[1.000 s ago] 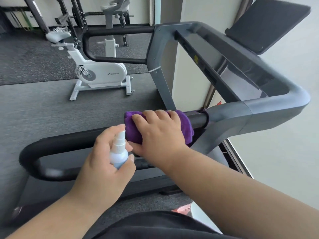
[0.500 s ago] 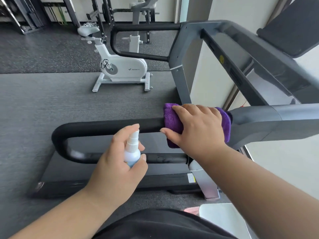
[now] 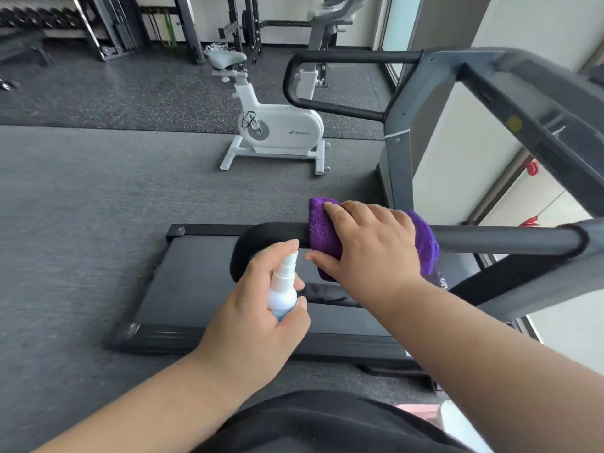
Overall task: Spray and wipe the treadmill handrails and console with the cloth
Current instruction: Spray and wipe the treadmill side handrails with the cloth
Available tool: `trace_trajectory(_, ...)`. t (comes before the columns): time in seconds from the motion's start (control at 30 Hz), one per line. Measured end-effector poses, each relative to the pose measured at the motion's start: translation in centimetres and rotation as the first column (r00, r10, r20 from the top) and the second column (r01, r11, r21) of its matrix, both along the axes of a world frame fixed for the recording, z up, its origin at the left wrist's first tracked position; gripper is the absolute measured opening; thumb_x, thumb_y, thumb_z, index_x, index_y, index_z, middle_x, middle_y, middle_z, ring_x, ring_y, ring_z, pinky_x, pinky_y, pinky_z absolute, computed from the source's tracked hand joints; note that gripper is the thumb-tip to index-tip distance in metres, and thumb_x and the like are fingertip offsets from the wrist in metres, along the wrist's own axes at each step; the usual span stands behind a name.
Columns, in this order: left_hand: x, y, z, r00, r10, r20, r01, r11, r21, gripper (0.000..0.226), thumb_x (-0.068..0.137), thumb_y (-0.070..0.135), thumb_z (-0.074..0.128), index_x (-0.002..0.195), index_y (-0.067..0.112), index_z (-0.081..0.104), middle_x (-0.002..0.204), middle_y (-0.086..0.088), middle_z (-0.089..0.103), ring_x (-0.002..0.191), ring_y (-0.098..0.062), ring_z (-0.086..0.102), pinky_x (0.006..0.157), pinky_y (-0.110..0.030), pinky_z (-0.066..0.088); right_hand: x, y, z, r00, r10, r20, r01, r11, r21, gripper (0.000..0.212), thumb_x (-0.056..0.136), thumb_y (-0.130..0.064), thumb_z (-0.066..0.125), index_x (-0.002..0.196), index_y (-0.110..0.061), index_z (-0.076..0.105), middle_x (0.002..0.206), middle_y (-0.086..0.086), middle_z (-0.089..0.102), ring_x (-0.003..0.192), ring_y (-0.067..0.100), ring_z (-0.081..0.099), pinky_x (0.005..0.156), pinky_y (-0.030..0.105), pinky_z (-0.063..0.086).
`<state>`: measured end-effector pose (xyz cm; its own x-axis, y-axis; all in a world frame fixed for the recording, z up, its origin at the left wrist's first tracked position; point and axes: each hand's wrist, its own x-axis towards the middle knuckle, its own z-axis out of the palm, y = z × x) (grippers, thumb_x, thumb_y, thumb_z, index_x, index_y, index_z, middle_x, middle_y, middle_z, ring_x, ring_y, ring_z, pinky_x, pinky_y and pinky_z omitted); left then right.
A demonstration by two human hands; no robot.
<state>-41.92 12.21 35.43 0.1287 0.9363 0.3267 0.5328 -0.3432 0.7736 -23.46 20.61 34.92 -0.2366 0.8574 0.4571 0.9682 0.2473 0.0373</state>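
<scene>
Right hand [image 3: 369, 250] clamped over purple cloth [image 3: 318, 233] draped on the near handrail [image 3: 496, 238], left hand [image 3: 258, 308] just beside it gripping a small unlabelled spray bottle [image 3: 281, 294], beyond them a white exercise bike [image 3: 277, 129] marked, seemingly, "MERACH", treadmill deck [image 3: 196, 282] below.

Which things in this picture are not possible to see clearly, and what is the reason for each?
- Head view: the handrail under the purple cloth is hidden by the cloth and the right hand.
- Head view: the spray bottle body is mostly hidden by the left hand; no label shows.
- Head view: the console is cut off by the right edge and blurred.
- Head view: the exercise bike logo is too small to read.
</scene>
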Motion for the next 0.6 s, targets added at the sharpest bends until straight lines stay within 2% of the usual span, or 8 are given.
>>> trace_trajectory(0.1, -3.6, 0.1, -0.2, 1.0, 0.0, 0.002, 0.0, 1.0, 0.017, 0.073, 0.076, 0.023, 0.062, 0.12, 0.071, 0.027, 0.104, 0.021, 0.059, 0.094, -0.005, 0.06, 0.074, -0.01, 0.044, -4.4, 0.6, 0.1, 0.999, 0.032, 0.019, -0.032, 0.999, 0.001, 0.075, 0.08, -0.079, 0.047, 0.131, -0.025, 0.057, 0.116, -0.004, 0.065, 0.1, 0.028, 0.062, 0.087, 0.044, 0.044)
trace_trajectory(0.17, -6.0, 0.2, -0.5, 1.0, 0.008, 0.003, -0.008, 1.0, 0.028, 0.075, 0.076, 0.021, 0.062, 0.12, 0.071, 0.027, 0.104, 0.022, 0.059, 0.095, -0.004, 0.06, 0.075, -0.005, 0.041, -7.2, 0.9, 0.1, 0.998, 0.06, 0.032, -0.061, 0.998, 0.014, 0.072, 0.081, -0.077, 0.044, 0.129, -0.026, 0.058, 0.115, -0.004, 0.065, 0.098, 0.028, 0.062, 0.085, 0.044, 0.044)
trace_trajectory(0.27, -9.4, 0.3, -1.3, 0.999, 0.033, 0.013, -0.033, 0.999, 0.034, 0.075, 0.076, 0.019, 0.062, 0.121, 0.069, 0.029, 0.101, 0.02, 0.059, 0.096, -0.001, 0.059, 0.077, -0.002, 0.038, -11.2, 1.5, -0.4, 0.984, 0.131, 0.12, -0.136, 0.99, 0.031, 0.057, 0.081, -0.071, 0.05, 0.118, -0.029, 0.065, 0.11, -0.005, 0.066, 0.094, 0.029, 0.061, 0.081, 0.043, 0.042)
trace_trajectory(0.43, -13.6, -0.1, -2.3, 1.0, -0.009, -0.003, 0.009, 1.0, 0.015, 0.061, 0.077, 0.029, 0.06, 0.125, 0.053, 0.033, 0.107, 0.021, 0.058, 0.089, 0.0, 0.06, 0.074, -0.005, 0.042, -16.5, 2.0, -2.9, 0.914, 0.219, 0.341, -0.24, 0.971, 0.019, 0.029, 0.079, -0.043, 0.047, 0.077, -0.025, 0.069, 0.073, -0.006, 0.06, 0.075, 0.026, 0.053, 0.082, 0.042, 0.044)
trace_trajectory(0.47, -14.3, -0.1, -2.3, 1.0, -0.019, -0.002, 0.019, 1.0, 0.015, 0.061, 0.077, 0.029, 0.06, 0.125, 0.056, 0.033, 0.108, 0.021, 0.058, 0.086, 0.0, 0.06, 0.072, -0.007, 0.044, -17.1, 1.8, -3.3, 0.896, 0.244, 0.371, -0.268, 0.963, 0.016, 0.026, 0.08, -0.034, 0.044, 0.072, -0.024, 0.067, 0.07, -0.006, 0.058, 0.073, 0.025, 0.052, 0.083, 0.042, 0.045)
trace_trajectory(0.53, -15.5, 0.0, -2.6, 0.999, -0.043, -0.006, 0.043, 0.999, 0.024, 0.071, 0.079, 0.021, 0.065, 0.122, 0.066, 0.031, 0.108, 0.02, 0.059, 0.077, 0.0, 0.062, 0.065, -0.013, 0.047, -18.3, 1.5, -4.7, 0.844, 0.34, 0.414, -0.366, 0.93, -0.018, 0.038, 0.079, -0.013, 0.029, 0.065, -0.022, 0.064, 0.066, -0.005, 0.057, 0.07, 0.025, 0.054, 0.083, 0.042, 0.048)
trace_trajectory(0.57, -16.0, 0.0, -2.6, 0.999, -0.053, -0.013, 0.053, 0.998, 0.027, 0.077, 0.079, 0.018, 0.067, 0.121, 0.07, 0.029, 0.107, 0.02, 0.06, 0.073, 0.001, 0.062, 0.062, -0.016, 0.048, -18.8, 1.3, -5.7, 0.812, 0.387, 0.436, -0.392, 0.916, -0.084, 0.037, 0.077, -0.008, 0.03, 0.065, -0.022, 0.062, 0.066, -0.005, 0.057, 0.071, 0.025, 0.056, 0.084, 0.041, 0.049)
trace_trajectory(0.6, -16.4, 0.0, -2.7, 0.998, -0.061, -0.019, 0.061, 0.998, 0.032, 0.078, 0.079, 0.018, 0.068, 0.121, 0.071, 0.028, 0.105, 0.02, 0.06, 0.072, 0.001, 0.061, 0.062, -0.017, 0.049, -19.3, 1.0, -6.9, 0.784, 0.414, 0.463, -0.383, 0.909, -0.165, 0.028, 0.076, -0.008, 0.042, 0.067, -0.023, 0.063, 0.068, -0.007, 0.059, 0.075, 0.024, 0.059, 0.086, 0.041, 0.048)
